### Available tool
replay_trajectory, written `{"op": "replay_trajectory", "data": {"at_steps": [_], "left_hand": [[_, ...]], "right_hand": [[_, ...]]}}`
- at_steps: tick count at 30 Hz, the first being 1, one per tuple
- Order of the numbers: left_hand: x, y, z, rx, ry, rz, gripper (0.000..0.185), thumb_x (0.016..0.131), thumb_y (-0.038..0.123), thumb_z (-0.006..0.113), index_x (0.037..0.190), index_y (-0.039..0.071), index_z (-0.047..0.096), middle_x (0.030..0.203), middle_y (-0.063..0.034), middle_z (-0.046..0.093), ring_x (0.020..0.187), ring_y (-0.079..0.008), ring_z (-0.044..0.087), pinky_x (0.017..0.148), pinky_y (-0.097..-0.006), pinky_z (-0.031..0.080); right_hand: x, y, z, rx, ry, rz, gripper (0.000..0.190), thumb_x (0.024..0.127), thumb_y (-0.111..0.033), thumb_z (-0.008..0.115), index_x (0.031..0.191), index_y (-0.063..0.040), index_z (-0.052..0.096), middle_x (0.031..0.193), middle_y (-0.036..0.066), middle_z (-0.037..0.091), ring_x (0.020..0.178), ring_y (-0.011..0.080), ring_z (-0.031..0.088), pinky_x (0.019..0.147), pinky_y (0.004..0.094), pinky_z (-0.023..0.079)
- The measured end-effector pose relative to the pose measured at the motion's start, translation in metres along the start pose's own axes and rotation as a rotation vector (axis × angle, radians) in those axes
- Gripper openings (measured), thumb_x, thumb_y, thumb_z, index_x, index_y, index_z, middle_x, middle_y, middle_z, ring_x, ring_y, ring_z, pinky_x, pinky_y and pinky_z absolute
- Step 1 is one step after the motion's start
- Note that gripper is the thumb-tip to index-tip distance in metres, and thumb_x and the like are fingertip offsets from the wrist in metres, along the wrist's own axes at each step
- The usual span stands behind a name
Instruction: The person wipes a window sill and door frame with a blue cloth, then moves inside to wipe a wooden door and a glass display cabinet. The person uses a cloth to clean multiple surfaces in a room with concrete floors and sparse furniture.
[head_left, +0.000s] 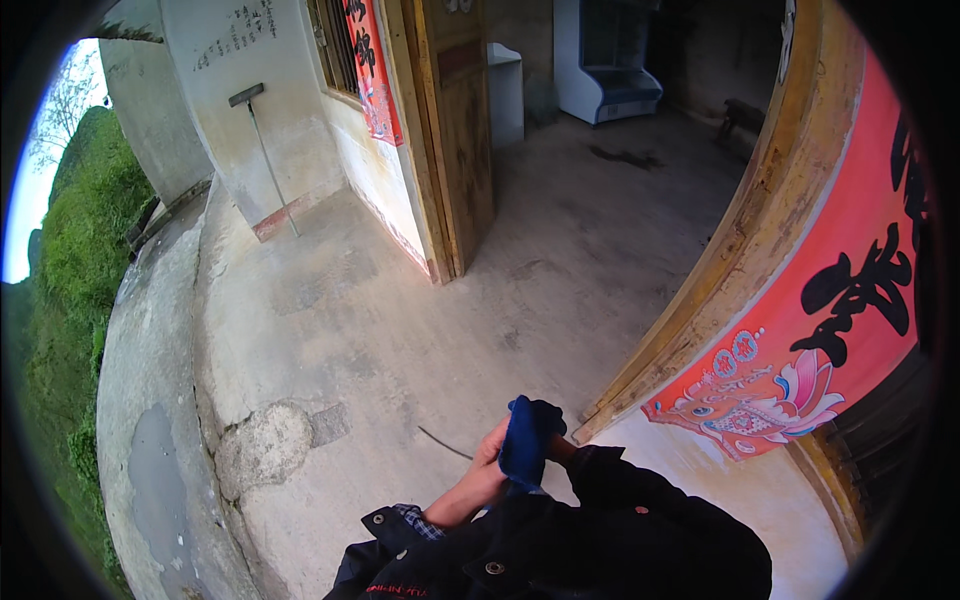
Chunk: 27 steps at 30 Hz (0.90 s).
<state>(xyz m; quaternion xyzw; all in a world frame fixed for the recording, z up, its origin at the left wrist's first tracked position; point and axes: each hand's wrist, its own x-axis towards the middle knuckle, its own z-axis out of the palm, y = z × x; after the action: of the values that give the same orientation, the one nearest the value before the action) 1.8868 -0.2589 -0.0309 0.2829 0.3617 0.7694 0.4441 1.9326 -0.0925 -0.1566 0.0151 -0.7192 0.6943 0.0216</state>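
Note:
My left hand (487, 461) reaches up from the lower middle, out of a dark jacket sleeve with a checked cuff. Its fingers close on a dark blue cloth (525, 442), possibly a glove; which it is cannot be told. My right hand (559, 447) meets it from the right, mostly hidden by the blue cloth and the dark sleeve, with only a strip of wrist showing. Both hands are held together in front of my body. Beyond them, a thin dark stick or cord (444, 442) lies on the concrete floor.
A wooden door frame (675, 315) with a red lettered banner (795, 360) rises close on my right. An open wooden door (459, 135) stands ahead, with a display cabinet (607, 75) inside. A long-handled broom or squeegee (271, 161) leans on the wall. A puddle (161, 487) lies left.

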Motion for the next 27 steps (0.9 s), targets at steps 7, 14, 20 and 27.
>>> {"op": "replay_trajectory", "data": {"at_steps": [7, 14, 20, 27], "left_hand": [[0.098, 0.072, -0.053, 0.063, 0.133, 0.013, 0.051, 0.093, 0.022, 0.062, 0.137, 0.004, 0.045, 0.130, -0.0077, 0.054, 0.117, -0.0175, 0.054, 0.099, -0.0315, 0.042], [0.196, 0.103, -0.118, 0.202, 0.148, 0.029, 0.052, 0.089, 0.021, 0.064, 0.135, 0.004, 0.046, 0.125, -0.0058, 0.057, 0.113, -0.0157, 0.056, 0.095, -0.0300, 0.045], [0.289, 0.117, -0.165, 0.047, 0.012, -0.032, 0.051, 0.090, 0.021, 0.063, 0.136, 0.005, 0.047, 0.119, -0.0034, 0.059, 0.106, -0.0126, 0.057, 0.090, -0.0263, 0.046], [0.412, 0.139, -0.306, -0.253, 0.099, 0.080, 0.049, 0.090, 0.028, 0.061, 0.132, 0.006, 0.048, 0.122, -0.0071, 0.059, 0.113, -0.0207, 0.055, 0.100, -0.0370, 0.042]], "right_hand": [[0.170, 0.012, -0.039, 0.160, -0.242, -0.036, 0.051, 0.092, -0.014, 0.059, 0.138, -0.004, 0.041, 0.122, 0.011, 0.056, 0.115, 0.0223, 0.054, 0.098, 0.0341, 0.043], [0.298, -0.004, -0.106, 0.291, -0.459, 0.033, 0.051, 0.092, -0.014, 0.059, 0.139, -0.004, 0.040, 0.127, 0.010, 0.053, 0.119, 0.0218, 0.051, 0.100, 0.0338, 0.041], [0.353, -0.016, -0.165, 0.359, -0.490, 0.113, 0.052, 0.093, -0.014, 0.058, 0.140, -0.004, 0.040, 0.131, 0.010, 0.051, 0.122, 0.0214, 0.048, 0.103, 0.0336, 0.039], [0.437, -0.013, -0.225, 0.395, -0.407, 0.173, 0.052, 0.094, -0.014, 0.057, 0.141, -0.005, 0.039, 0.136, 0.010, 0.048, 0.126, 0.0210, 0.045, 0.105, 0.0333, 0.037]]}}
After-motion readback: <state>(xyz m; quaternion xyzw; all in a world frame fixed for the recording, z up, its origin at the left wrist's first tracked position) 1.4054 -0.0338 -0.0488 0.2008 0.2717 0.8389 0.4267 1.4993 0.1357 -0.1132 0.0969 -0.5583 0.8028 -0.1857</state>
